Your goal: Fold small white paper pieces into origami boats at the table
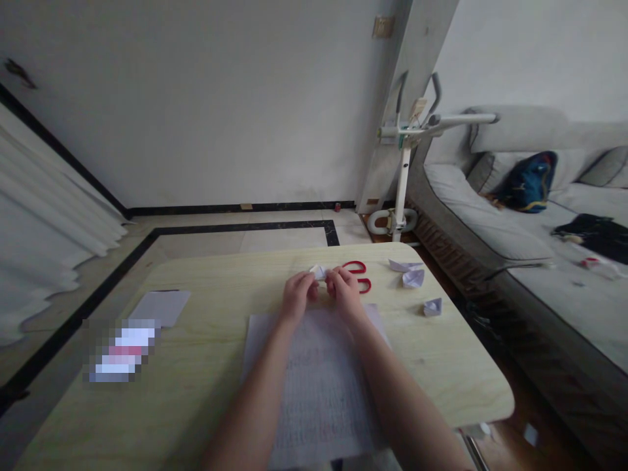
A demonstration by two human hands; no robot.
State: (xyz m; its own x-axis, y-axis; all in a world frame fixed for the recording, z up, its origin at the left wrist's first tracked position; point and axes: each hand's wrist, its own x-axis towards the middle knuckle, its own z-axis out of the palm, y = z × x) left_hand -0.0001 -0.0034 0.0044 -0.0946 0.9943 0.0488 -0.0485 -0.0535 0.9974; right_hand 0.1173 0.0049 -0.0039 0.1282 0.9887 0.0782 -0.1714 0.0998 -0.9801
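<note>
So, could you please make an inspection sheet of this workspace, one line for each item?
Surface: pale wooden table, rounded corners.
Job's things: small paper, held; large sheet under the forearms; red-handled scissors beyond the sheet.
Clutter: folded papers at right; flat white paper at left, beside a pixelated item.
Hands: left hand and right hand both pinch the small paper.
Cables: nothing seen.
Surroundings: curtain left; sofa with blue bag right.

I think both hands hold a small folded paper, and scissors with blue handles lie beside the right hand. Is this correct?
Not quite: the scissors are red-handled, not blue-handled, as the head view shows. The left hand and right hand do hold a small folded paper, with the scissors beside the right hand.
</note>
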